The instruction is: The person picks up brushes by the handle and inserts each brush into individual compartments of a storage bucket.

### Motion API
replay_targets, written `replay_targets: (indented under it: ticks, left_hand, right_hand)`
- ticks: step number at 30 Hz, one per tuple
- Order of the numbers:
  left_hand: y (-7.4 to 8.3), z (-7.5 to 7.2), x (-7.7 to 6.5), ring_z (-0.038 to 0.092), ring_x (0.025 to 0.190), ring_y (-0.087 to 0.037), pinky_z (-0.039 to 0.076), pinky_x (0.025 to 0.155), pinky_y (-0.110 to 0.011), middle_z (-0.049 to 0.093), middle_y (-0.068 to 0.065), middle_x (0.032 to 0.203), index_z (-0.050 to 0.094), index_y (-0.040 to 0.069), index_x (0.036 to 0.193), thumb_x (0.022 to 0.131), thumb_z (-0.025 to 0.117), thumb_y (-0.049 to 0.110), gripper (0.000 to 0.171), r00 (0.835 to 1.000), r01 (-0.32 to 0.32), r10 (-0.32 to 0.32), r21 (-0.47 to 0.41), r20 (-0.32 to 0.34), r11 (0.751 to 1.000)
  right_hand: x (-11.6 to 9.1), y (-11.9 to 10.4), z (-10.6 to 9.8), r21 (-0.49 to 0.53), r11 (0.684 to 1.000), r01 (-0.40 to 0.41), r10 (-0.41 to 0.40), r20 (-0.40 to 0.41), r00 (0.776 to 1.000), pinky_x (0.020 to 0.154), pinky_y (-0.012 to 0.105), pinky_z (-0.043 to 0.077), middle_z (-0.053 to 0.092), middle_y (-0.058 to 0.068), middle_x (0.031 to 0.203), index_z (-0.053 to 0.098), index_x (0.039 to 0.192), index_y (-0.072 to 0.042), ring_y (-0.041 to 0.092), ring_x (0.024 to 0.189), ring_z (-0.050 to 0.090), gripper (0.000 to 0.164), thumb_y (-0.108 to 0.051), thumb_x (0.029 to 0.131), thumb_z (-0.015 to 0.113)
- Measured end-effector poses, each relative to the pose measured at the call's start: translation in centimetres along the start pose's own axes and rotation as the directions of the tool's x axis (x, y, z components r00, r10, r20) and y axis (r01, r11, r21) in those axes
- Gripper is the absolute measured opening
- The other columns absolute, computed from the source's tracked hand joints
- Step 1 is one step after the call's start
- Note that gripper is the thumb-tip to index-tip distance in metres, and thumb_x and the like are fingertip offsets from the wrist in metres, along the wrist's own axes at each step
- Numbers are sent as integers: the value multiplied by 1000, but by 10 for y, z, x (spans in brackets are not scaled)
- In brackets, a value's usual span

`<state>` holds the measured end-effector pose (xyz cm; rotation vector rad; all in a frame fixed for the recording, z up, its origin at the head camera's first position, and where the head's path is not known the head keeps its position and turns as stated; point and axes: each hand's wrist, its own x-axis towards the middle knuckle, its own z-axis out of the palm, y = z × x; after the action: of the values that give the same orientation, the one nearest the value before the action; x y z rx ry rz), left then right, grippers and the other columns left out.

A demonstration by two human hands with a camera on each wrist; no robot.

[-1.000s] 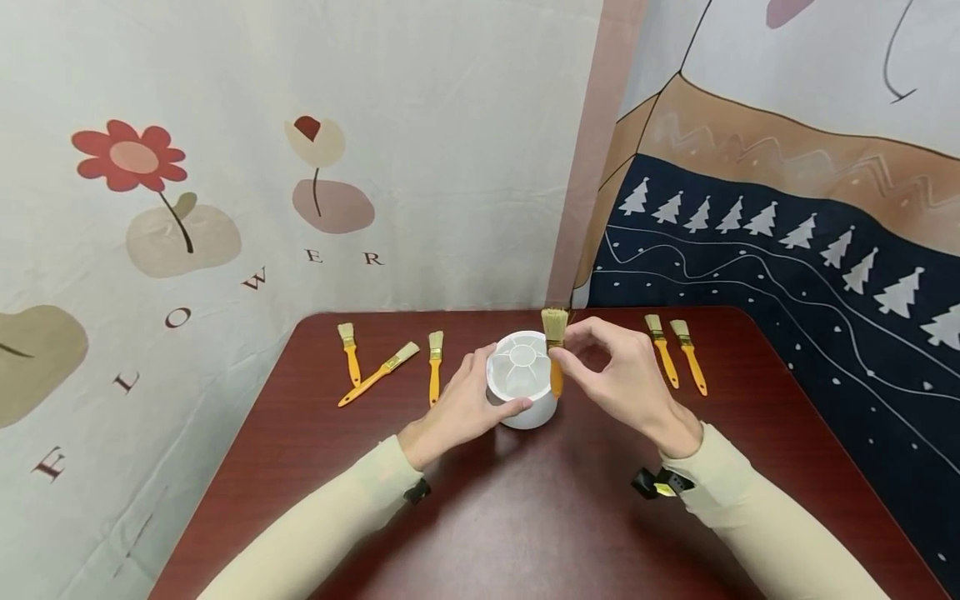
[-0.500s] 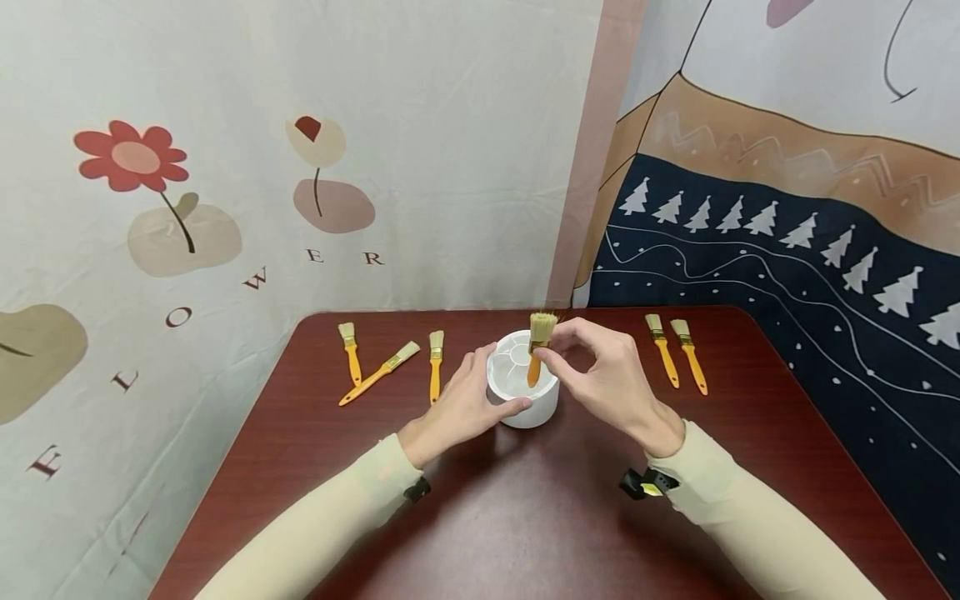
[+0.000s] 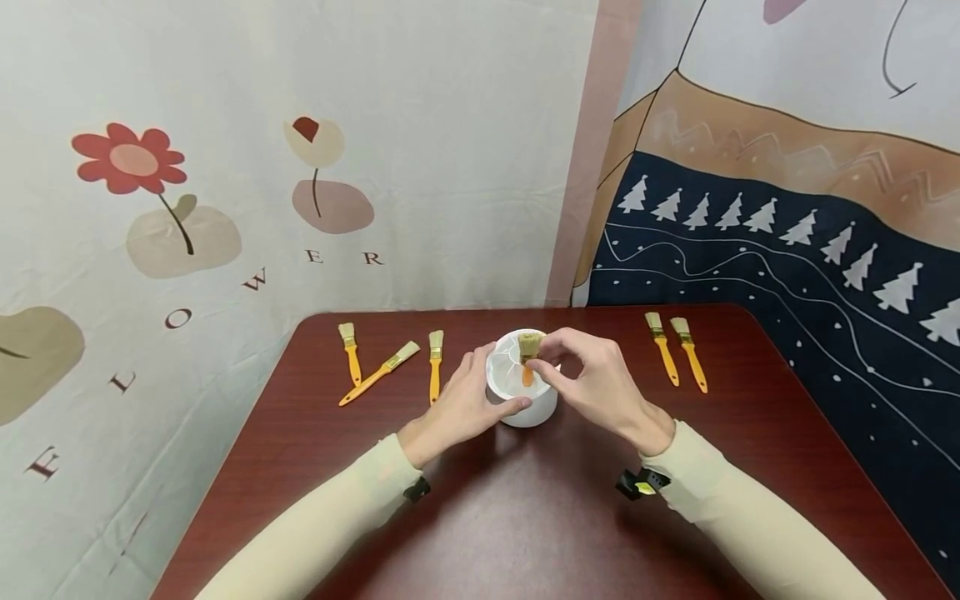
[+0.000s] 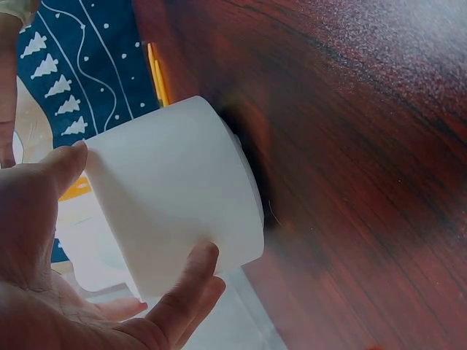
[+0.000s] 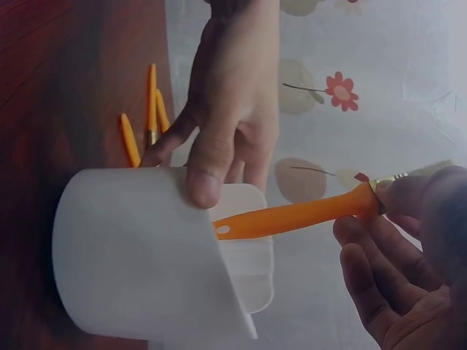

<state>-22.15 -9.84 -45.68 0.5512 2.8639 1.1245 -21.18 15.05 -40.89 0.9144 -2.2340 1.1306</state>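
The bench [image 3: 495, 533] over there carries a white pot [image 5: 139, 251], clasped by the left hand [image 3: 463, 410] between thumb and fingers. Above its opening, the right hand [image 3: 600, 379] pinches a paintbrush [image 5: 299, 217] at the metal band, bristles up; the orange handle slants down from those fingertips, its end just inside the rim. Other paintbrushes [image 3: 375, 379] lie on both sides

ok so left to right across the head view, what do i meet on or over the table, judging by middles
Leftmost brush, slanted brush, third lying brush, left hand, white container, right hand, fourth lying brush, rightmost brush.
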Motion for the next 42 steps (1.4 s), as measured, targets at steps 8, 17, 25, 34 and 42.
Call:
replay_targets:
  ticks: [8,17,25,34,42]
  left_hand:
    - [0,0,1,66,134,-35,64,108,-53,59,-23,156,36,3,177,96,95,54,112,1000,-19,19,8,-6,1000]
    - [0,-1,0,67,137,-36,64,113,-55,59,-24,159,36,3,177,96,94,56,114,1000,-1,1,10,-1,1000]
    - [-2,0,-1,65,142,-39,62,117,-57,58,-27,160,37,-1,175,95,96,50,111,999,-32,32,20,-14,999]
    - [-4,3,-2,64,141,-40,61,116,-59,61,-26,154,41,1,174,94,99,41,106,998,-54,54,-12,-33,998]
    - [-4,4,-1,63,144,-40,60,118,-60,61,-25,156,41,3,174,93,100,44,107,998,-48,47,-14,-44,999]
  right_hand:
    - [-3,5,6,-10,1000,-6,6,51,999,74,23,60,84,-2,103,82,112,-13,11,91,79,24,-3,95,96]
    - [-9,12,16,-15,1000,6,-4,129,992,68,38,67,86,3,110,83,118,-11,16,95,80,25,-1,98,93]
    - [-14,17,26,-49,994,98,-90,139,986,73,32,68,83,5,106,82,114,-9,17,93,79,24,0,96,94]
    - [-19,19,31,-76,988,136,-121,179,976,82,32,68,85,1,105,84,116,-12,14,93,74,28,0,93,97]
    - [-20,19,31,-103,986,129,-105,207,973,86,38,64,86,-2,109,86,118,-15,11,94,75,27,-5,96,96]
